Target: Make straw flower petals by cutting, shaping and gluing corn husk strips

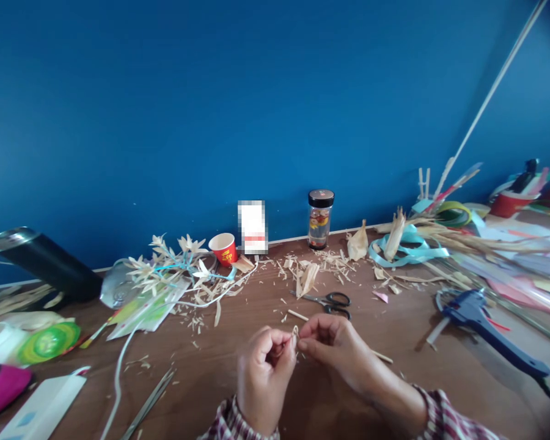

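Note:
My left hand (266,371) is closed in a pinch, with a small pale looped strip of what looks like corn husk (295,330) standing up from thumb and forefinger. Right beside it, my right hand (337,343) has thumb and forefinger pressed together at the strip's edge; whatever lies between those fingertips is hidden. A thin pale stick (383,357) lies on the table, partly covered by my right hand. Just beyond the hands are black-handled scissors (337,299) and a folded piece of dried husk (307,279).
Husk flowers (183,263), a red paper cup (223,249) and a dark flask (50,263) stand or lie to the left. Tweezers (151,400) lie near the front. A lidded jar (319,221) stands behind; blue ribbon (410,239) and a glue gun (490,333) are rightward.

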Available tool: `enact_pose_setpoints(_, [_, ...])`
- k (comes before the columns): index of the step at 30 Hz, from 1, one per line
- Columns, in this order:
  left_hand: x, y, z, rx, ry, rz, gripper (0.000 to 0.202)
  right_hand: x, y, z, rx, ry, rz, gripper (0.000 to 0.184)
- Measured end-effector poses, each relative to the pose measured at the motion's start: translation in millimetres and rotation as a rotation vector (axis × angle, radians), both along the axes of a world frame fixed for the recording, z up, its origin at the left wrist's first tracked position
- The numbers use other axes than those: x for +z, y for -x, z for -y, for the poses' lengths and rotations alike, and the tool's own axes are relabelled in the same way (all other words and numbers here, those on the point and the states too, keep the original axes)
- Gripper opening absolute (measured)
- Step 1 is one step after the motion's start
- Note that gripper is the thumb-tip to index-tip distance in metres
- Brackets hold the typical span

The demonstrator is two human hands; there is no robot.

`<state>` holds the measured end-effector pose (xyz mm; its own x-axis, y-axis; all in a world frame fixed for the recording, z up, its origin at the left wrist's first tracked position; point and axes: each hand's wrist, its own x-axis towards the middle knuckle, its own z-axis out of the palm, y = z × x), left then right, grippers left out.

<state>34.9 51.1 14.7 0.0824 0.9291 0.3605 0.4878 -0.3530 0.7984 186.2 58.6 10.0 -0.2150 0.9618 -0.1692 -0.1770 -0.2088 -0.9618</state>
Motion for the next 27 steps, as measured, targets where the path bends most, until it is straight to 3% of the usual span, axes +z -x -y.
enact_pose_setpoints(5, [3.2,0.2,0.8,-0.048,-0.020,-0.065,0.017,2.2,-1.2,-0.6,0.004,0.026,-0.164,0.038])
enact_pose_setpoints(11, [2.9,-0.2,0.2,-0.081,-0.001,-0.090,0.017,6.0,-0.4,-0.4,0.117,0.050,-0.173,0.030])
enact_pose_setpoints(17, [5.6,-1.4,1.6,-0.105,0.029,-0.110,0.019,7.2,-0.8,3.1,0.095,0.165,-0.327,0.022])
enact_pose_setpoints(21, [5.5,-2.6,3.1,-0.127,0.095,-0.092,0.019,8.3,-3.1,2.2,0.078,0.243,-0.356,0.021])
enact_pose_setpoints(27, [-0.1,-9.0,8.1,-0.179,0.262,-0.030,0.019,7.0,-6.5,-4.8,0.014,0.175,-0.311,0.029])
